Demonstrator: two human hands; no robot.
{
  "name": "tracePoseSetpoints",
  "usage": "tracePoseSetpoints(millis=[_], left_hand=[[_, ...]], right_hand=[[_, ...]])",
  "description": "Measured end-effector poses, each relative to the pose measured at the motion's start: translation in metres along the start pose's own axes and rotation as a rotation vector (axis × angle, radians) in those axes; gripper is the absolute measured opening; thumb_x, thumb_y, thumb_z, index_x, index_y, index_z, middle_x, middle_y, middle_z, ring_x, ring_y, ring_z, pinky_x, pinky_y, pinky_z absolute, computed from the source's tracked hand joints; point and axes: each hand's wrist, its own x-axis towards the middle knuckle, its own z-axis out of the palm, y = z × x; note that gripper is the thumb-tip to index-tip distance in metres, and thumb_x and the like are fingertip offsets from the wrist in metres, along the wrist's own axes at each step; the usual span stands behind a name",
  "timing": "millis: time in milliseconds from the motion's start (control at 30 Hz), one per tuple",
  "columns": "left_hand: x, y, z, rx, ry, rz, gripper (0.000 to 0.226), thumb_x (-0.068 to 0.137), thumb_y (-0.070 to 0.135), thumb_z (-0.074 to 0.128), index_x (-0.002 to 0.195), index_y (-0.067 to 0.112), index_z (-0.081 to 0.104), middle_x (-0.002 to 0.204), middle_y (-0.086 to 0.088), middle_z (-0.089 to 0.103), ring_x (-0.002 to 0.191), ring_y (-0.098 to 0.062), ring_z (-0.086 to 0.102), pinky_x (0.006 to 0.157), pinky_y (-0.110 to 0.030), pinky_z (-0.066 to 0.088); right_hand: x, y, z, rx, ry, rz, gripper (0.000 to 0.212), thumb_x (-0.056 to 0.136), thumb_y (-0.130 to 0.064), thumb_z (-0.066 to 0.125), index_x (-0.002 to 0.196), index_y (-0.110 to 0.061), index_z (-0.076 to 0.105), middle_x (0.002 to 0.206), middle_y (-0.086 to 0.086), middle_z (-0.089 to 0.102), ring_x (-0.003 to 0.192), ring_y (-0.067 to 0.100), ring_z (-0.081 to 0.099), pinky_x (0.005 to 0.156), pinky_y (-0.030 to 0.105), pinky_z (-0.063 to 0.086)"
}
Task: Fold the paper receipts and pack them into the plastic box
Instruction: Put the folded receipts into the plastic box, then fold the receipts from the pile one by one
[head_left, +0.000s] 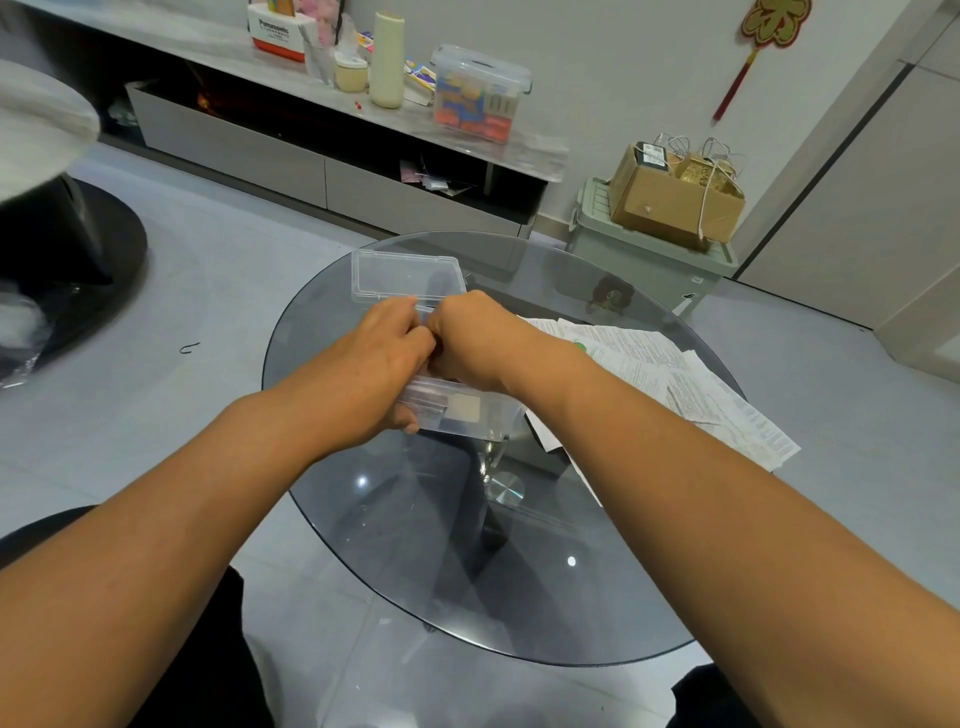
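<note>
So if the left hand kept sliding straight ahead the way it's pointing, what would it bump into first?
Probably the right hand: the left hand points toward it and their fingers already meet over the clear plastic box. Beyond lies the box's open transparent lid, though depth is hard to judge.

Plastic box (470, 410), centre frame: clear, colourless, a pale beige patch showing through its near wall. Its lid (408, 275): same clear plastic. Receipts (675, 379), right of centre: white with dense grey print, one small green mark. Surface (415, 545): smoked grey glass, round, with bright light spots. Floor (218, 270): pale grey tile. Upper right: red and gold wall ornament (769, 26); brown cardboard carton (675, 202) on a pale green bin (649, 254). Upper centre: cream bottle (387, 60); clear tub (478, 93) with orange and blue contents.
</note>
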Motion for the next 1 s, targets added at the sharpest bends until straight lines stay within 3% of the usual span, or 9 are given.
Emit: tracePoseSetpoints(millis=[67, 200, 300, 400, 533, 667, 767, 833, 1000], left_hand=[[-0.002, -0.001, -0.002, -0.021, 0.027, -0.025, 0.065, 0.065, 0.026, 0.093, 0.103, 0.025, 0.039, 0.118, 0.000, 0.037, 0.111, -0.024, 0.044, 0.082, -0.046, 0.052], [-0.002, 0.001, -0.005, 0.003, -0.009, -0.104, 0.065, 0.073, 0.033, 0.089, 0.118, 0.024, 0.042, 0.144, -0.001, 0.042, 0.153, -0.023, 0.016, 0.101, -0.045, 0.047], [0.000, 0.001, -0.005, 0.123, -0.063, -0.130, 0.067, 0.079, 0.044, 0.082, 0.135, 0.027, 0.049, 0.150, 0.001, 0.049, 0.156, -0.014, 0.001, 0.101, -0.042, 0.045], [0.003, -0.001, -0.004, 0.181, -0.092, -0.136, 0.070, 0.080, 0.050, 0.079, 0.140, 0.029, 0.050, 0.139, 0.005, 0.059, 0.156, -0.014, -0.001, 0.100, -0.041, 0.046], [0.004, 0.001, -0.007, 0.200, -0.114, -0.146, 0.067, 0.081, 0.051, 0.078, 0.139, 0.031, 0.051, 0.135, 0.005, 0.060, 0.156, -0.016, 0.001, 0.102, -0.041, 0.045], [0.006, -0.004, -0.009, 0.218, -0.112, -0.164, 0.070, 0.081, 0.051, 0.078, 0.142, 0.028, 0.053, 0.138, 0.004, 0.060, 0.156, -0.017, 0.002, 0.105, -0.045, 0.047], [0.009, -0.013, -0.011, 0.234, -0.078, -0.187, 0.071, 0.081, 0.052, 0.077, 0.142, 0.027, 0.052, 0.144, 0.002, 0.057, 0.156, -0.021, 0.007, 0.113, -0.047, 0.037], [0.011, -0.019, -0.008, 0.269, -0.027, -0.180, 0.077, 0.080, 0.053, 0.077, 0.146, 0.029, 0.048, 0.149, -0.001, 0.052, 0.155, -0.025, 0.013, 0.120, -0.048, 0.023], [0.021, -0.023, 0.005, 0.283, 0.106, -0.148, 0.082, 0.079, 0.038, 0.083, 0.150, 0.025, 0.043, 0.147, -0.005, 0.052, 0.149, -0.031, 0.028, 0.123, -0.053, 0.009]], right_hand=[[0.004, 0.003, 0.002, 0.107, -0.038, 0.023, 0.014, 0.097, -0.017, 0.061, 0.092, -0.012, 0.073, 0.081, 0.004, 0.063, 0.080, 0.026, 0.058, 0.068, 0.029, 0.043], [0.003, 0.011, 0.008, 0.379, -0.048, 0.121, 0.026, 0.093, -0.001, 0.062, 0.098, -0.021, 0.078, 0.087, -0.006, 0.067, 0.087, 0.021, 0.064, 0.080, 0.031, 0.054], [0.010, 0.012, 0.008, 0.226, -0.078, 0.216, 0.030, 0.093, -0.004, 0.063, 0.121, -0.012, 0.072, 0.100, 0.006, 0.067, 0.093, 0.028, 0.063, 0.080, 0.032, 0.054], [0.002, -0.001, -0.002, 0.109, -0.135, 0.199, 0.029, 0.096, -0.019, 0.068, 0.122, -0.005, 0.066, 0.081, 0.005, 0.054, 0.077, 0.025, 0.053, 0.064, 0.020, 0.045], [0.001, -0.002, -0.001, 0.032, -0.266, 0.100, 0.027, 0.103, -0.014, 0.055, 0.125, 0.000, 0.064, 0.118, 0.015, 0.068, 0.074, 0.021, 0.059, 0.072, 0.023, 0.053], [0.003, 0.013, 0.003, 0.288, -0.056, 0.192, 0.025, 0.101, -0.016, 0.056, 0.116, -0.004, 0.072, 0.106, 0.007, 0.069, 0.095, 0.026, 0.068, 0.090, 0.032, 0.057], [-0.015, 0.031, -0.008, 0.643, 0.365, 0.241, 0.031, 0.098, -0.008, 0.052, 0.120, -0.014, 0.074, 0.111, 0.006, 0.075, 0.102, 0.023, 0.071, 0.096, 0.041, 0.057], [-0.027, 0.055, -0.013, 0.615, 0.526, 0.309, 0.030, 0.099, -0.010, 0.055, 0.121, -0.017, 0.075, 0.117, 0.000, 0.075, 0.107, 0.017, 0.069, 0.100, 0.036, 0.054], [-0.051, 0.118, 0.015, 0.390, 0.161, 0.587, 0.058, 0.094, -0.034, 0.072, 0.147, -0.018, 0.053, 0.149, 0.005, 0.056, 0.134, 0.029, 0.054, 0.111, 0.045, 0.043]])
